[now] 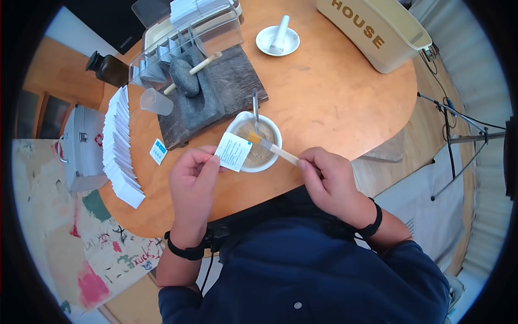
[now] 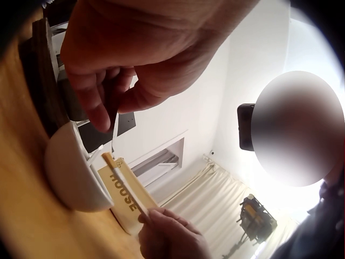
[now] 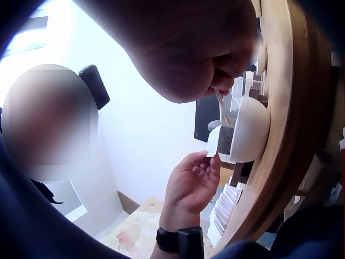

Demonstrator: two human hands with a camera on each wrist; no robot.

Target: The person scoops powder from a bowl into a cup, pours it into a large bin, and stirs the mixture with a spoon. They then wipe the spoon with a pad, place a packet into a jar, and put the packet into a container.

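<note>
In the head view my left hand (image 1: pixel 197 175) pinches a small white paper packet (image 1: pixel 233 152) with green print by its left edge, over a white bowl. My right hand (image 1: pixel 329 178) holds the pale handle of a flat brush (image 1: pixel 278 151). The brush's tan bristles (image 1: pixel 254 137) overlap the packet's upper right corner. Tan powder (image 1: pixel 260 155) fills part of the bowl (image 1: pixel 278 132), and a metal spoon (image 1: pixel 256 105) stands in it, leaning on the far rim. From the left wrist view, the bowl (image 2: pixel 75 172) rests on the table below both hands.
Another printed packet (image 1: pixel 158 152) lies left of my left hand, beside a long row of white packets (image 1: pixel 120 146). Behind are a plastic cup (image 1: pixel 156 101), a dark board (image 1: pixel 237 70) with a stone, a clear box (image 1: pixel 226 32), a dish with a pestle (image 1: pixel 279 40) and a "HOUSE" bin (image 1: pixel 372 32).
</note>
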